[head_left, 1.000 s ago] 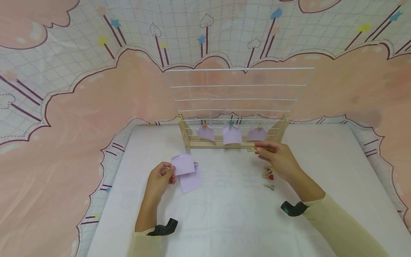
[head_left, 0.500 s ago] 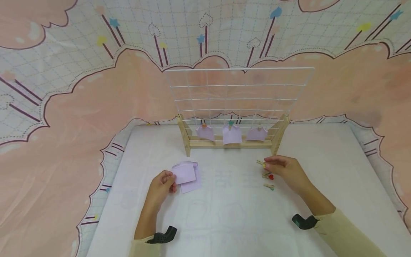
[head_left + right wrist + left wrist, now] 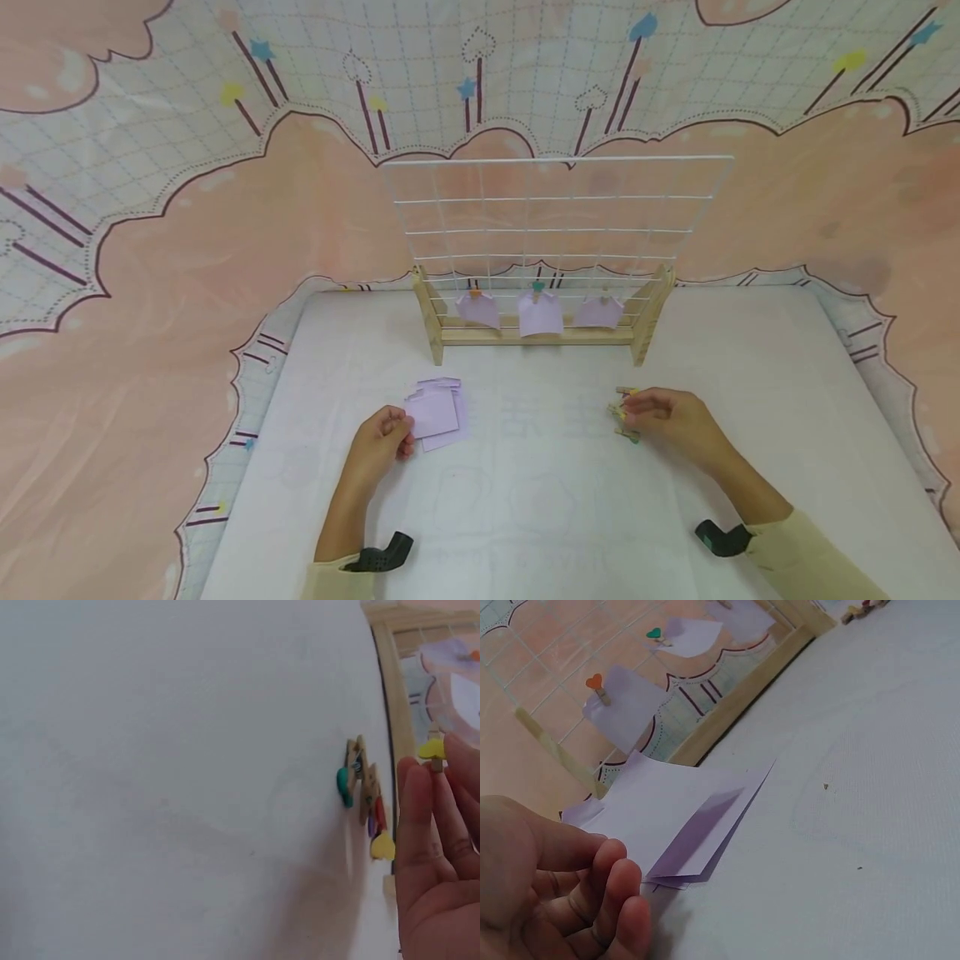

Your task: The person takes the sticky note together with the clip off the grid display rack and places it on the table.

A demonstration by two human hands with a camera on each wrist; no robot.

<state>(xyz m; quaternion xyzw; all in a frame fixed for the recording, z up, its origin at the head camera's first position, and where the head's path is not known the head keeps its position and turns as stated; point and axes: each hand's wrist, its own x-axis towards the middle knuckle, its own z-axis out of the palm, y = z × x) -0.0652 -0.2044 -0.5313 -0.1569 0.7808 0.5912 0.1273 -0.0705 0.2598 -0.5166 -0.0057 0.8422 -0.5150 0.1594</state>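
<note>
Pinching on both sides now, pale sleeves [image 3: 813, 557] nearest and two hands at work over the white worktop [image 3: 525, 500]! The left hand [image 3: 382, 437] has thumb and fingers on the edge of a purple sheet [image 3: 433, 412], lying over more loose purple paper [image 3: 441, 443]; how many pieces, the overlap won't let me say. Across the way, the right hand [image 3: 678, 421] has a yellow-topped peg [image 3: 433, 750] between its fingertips, just beside a little cluster of loose pegs: a green-topped one [image 3: 343, 786], a red-topped one [image 3: 380, 814] and a yellow heart [image 3: 382, 846] among them.

Farther up, there's the score! Three purple papers hang in a row, low on the wire grid [image 3: 555, 159], above its wooden base [image 3: 487, 337]: the left paper [image 3: 478, 312] under an orange peg [image 3: 594, 681], the middle paper [image 3: 540, 317] under a green peg [image 3: 655, 633], the right paper [image 3: 597, 314] under a peg too faint to read. By my reckoning, that's three up and about halfway, with sheet and peg in hand but well apart, neither at the grid. Patterned cloth [image 3: 315, 208] backs it all.
</note>
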